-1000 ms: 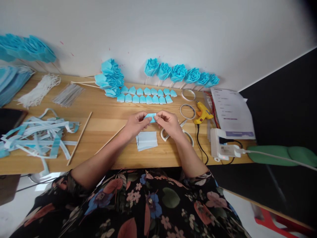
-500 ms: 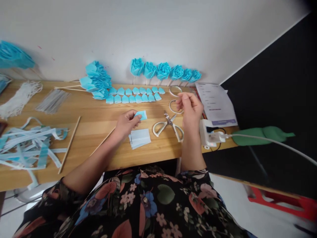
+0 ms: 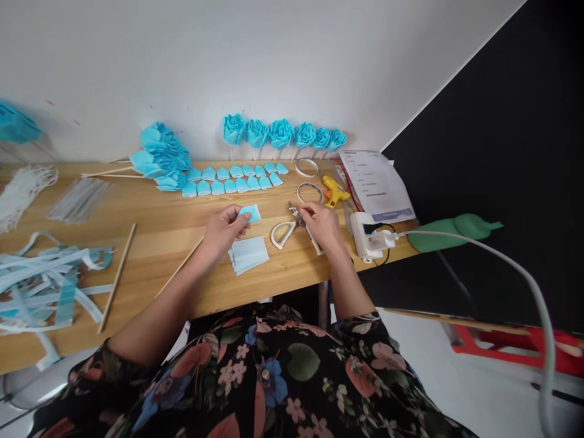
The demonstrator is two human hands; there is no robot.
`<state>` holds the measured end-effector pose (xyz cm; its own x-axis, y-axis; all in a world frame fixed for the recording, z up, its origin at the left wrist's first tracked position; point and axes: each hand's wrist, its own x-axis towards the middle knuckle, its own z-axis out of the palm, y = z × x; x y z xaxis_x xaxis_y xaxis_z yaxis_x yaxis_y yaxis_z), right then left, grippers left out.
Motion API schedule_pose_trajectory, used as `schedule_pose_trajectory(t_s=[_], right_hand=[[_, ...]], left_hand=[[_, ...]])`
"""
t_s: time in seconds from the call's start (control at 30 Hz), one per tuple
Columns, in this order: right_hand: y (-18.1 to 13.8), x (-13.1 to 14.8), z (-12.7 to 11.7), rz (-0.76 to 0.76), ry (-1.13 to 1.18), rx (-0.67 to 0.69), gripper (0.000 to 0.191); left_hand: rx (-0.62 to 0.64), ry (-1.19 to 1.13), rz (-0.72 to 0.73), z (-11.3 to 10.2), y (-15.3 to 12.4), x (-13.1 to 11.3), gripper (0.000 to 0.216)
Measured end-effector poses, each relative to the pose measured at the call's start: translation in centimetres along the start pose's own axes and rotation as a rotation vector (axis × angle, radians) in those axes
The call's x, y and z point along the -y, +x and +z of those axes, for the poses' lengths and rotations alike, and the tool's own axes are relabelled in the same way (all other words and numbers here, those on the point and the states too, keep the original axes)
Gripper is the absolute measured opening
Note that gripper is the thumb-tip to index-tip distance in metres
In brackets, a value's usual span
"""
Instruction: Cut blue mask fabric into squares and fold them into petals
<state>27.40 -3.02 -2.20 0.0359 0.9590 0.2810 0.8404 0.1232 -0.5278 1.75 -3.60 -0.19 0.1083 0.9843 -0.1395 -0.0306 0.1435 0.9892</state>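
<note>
Blue folded piece (image 3: 249, 213), one: held above the worktop (image 3: 150, 267), about midway between front and back edges, its left end pinched between thumb and fingers of the left hand (image 3: 225, 228).

From the left end: white cords (image 3: 27, 191), bundled, toward the back edge. Cut strips (image 3: 50, 286), tangled, reaching the front edge. Grey strips (image 3: 84, 199), bundled. Blue flowers (image 3: 162, 157), stemmed, clustered by the back edge. Folded petals (image 3: 232, 179), two rows along that edge. Pale sheets (image 3: 249, 254), stacked nearer the front edge. Scissors (image 3: 298, 220), white-handled; right hand (image 3: 323, 222) over them, fingertips drawn together, grip impossible to tell. Glue gun (image 3: 336, 192), yellow, toward the back right corner.
</note>
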Motion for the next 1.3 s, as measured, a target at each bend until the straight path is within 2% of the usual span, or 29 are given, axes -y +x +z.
schedule_pose_trajectory(t_s=[0.23,0.37,0.67,0.77,0.93,1.0,1.13,1.3], right_hand=[[1.0,0.0,1.3,0.011,-0.110,0.032,0.014],[1.0,-0.2,1.5,0.106,-0.110,0.051,0.017],[0.8,-1.7,2.3,0.156,0.056,-0.064,0.020],[0.1,-0.2,1.6,0.025,0.138,-0.175,0.021],[-1.3,4.8,0.5,-0.462,0.224,-0.270,0.011],[-1.5,6.1,0.6,-0.582,0.208,-0.279,0.013],[-1.3,6.8,1.6,-0.698,0.150,-0.302,0.018],[-1.2,6.6,2.5,-0.741,0.093,-0.297,0.019]], left_hand=[[0.019,-0.003,0.001,-0.2,0.1,0.1,0.024],[0.024,0.000,0.012,-0.1,0.0,0.1,0.027],[0.046,0.015,0.030,-0.1,-0.1,0.3,0.025],[0.068,0.041,0.009,-0.1,-0.2,0.1,0.025],[0.124,0.035,-0.054,-0.1,-0.3,0.0,0.026],[0.133,0.026,-0.072,0.0,-0.3,0.0,0.025],[0.153,0.030,-0.084,0.2,-0.3,0.1,0.025],[0.182,0.035,-0.056,0.1,-0.4,0.0,0.026]])
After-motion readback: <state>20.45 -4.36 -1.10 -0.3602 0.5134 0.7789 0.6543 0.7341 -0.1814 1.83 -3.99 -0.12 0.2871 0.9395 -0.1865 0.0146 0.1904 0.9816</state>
